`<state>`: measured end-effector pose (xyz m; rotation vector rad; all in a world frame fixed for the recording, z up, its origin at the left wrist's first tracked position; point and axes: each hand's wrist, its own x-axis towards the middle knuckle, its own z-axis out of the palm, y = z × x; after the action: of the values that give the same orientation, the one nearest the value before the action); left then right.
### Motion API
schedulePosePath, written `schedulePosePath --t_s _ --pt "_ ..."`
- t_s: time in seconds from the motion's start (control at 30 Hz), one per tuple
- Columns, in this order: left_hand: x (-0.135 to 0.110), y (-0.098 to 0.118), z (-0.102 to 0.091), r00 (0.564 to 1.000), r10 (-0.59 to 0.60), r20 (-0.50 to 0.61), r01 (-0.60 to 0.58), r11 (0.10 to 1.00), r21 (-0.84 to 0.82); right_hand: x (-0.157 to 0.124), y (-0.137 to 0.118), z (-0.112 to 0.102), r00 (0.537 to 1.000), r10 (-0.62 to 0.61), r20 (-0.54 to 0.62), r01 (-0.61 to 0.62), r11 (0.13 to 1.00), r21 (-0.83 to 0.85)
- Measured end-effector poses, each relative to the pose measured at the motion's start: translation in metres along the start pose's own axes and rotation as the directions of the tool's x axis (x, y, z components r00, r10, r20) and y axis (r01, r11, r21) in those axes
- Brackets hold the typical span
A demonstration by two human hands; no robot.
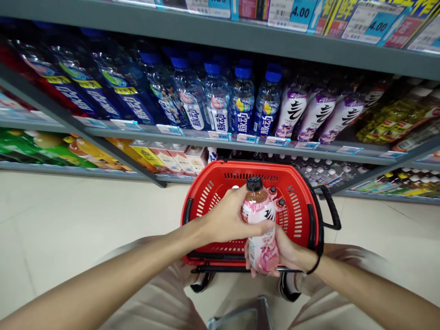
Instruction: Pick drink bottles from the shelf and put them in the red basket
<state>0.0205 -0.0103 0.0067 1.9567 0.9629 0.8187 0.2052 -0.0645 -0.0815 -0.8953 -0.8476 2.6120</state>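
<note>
Both my hands hold one pink and white drink bottle (263, 250) with a black cap, tilted over the near side of a red shopping basket (249, 170). My left hand (228, 213) wraps around its upper part, thumb across the label. Under and behind the lower end, my right hand (288, 250) supports it, a dark band on the wrist. Inside the basket, partly hidden behind the held bottle, smaller dark-capped bottles (281, 203) show.
A grey shelf edge (220, 137) runs across the front, with blue-capped bottles (216, 98) and purple-labelled bottles (318, 112) on it. Cartons (175, 158) and more bottles fill the lower shelf. The basket's black handle (332, 208) sticks out right. My knees flank the basket.
</note>
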Motion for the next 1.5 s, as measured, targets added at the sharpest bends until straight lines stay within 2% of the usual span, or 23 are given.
schedulePosePath --t_s 0.4,0.73,1.5 --pt "-0.0007 -0.0013 0.0003 1.0 0.005 0.008 -0.005 1.0 -0.017 -0.0009 -0.001 -0.0002 0.999 -0.041 0.023 0.041 0.999 -0.014" --pt "0.001 0.0001 0.0002 1.0 0.026 -0.011 -0.026 1.0 0.005 -0.0017 -0.0024 -0.002 1.0 0.023 0.0 -0.023 1.0 -0.009" --pt "0.0008 0.0008 0.0 1.0 0.016 -0.013 -0.016 1.0 0.001 0.0004 0.0014 -0.0052 1.0 0.009 0.002 -0.009 1.0 0.012"
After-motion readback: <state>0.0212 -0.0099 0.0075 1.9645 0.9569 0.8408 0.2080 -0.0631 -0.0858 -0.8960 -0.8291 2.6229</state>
